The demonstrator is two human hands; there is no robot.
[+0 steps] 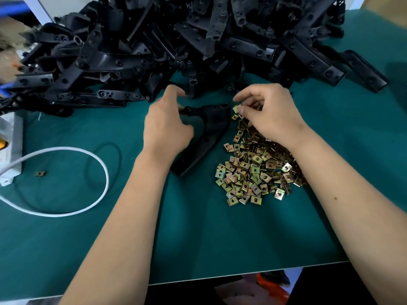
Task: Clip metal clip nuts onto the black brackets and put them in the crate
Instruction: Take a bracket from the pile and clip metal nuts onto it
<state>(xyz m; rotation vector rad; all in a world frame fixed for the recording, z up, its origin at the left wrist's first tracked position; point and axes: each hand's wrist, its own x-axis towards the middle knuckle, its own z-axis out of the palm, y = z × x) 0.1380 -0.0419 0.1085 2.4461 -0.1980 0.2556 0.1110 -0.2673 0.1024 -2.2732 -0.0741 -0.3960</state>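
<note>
Both of my forearms are reaching out over the near edge of the green table (220, 238), and at their ends my hands are working side by side. I am curling my left hand (167, 126) round the upper end of one black bracket (204, 137), which is lying flat on the mat and angling back toward me. With my right hand (266, 113) I am pinching a single clip nut (237, 109) between thumb and fingertips, holding it just beside the bracket's far end, apart from it and not yet pushed on. Whether this bracket is already carrying any clips I cannot tell, since my left hand is covering part of it. Directly under my right wrist the loose heap of clip nuts (253, 170) is spreading across the mat, so supply is close. Beyond my hands the pile of black brackets (176, 45) is filling the far side of the table, and I am judging that most of the job is still ahead. No crate is showing anywhere in view. Off to my left a white cable (97, 159) is looping over the mat from a white power strip (11, 148), with a thin black band (119, 155) lying alongside the loop and one stray clip nut (40, 173) near it. Nothing is blocking the short path between clip and bracket.
</note>
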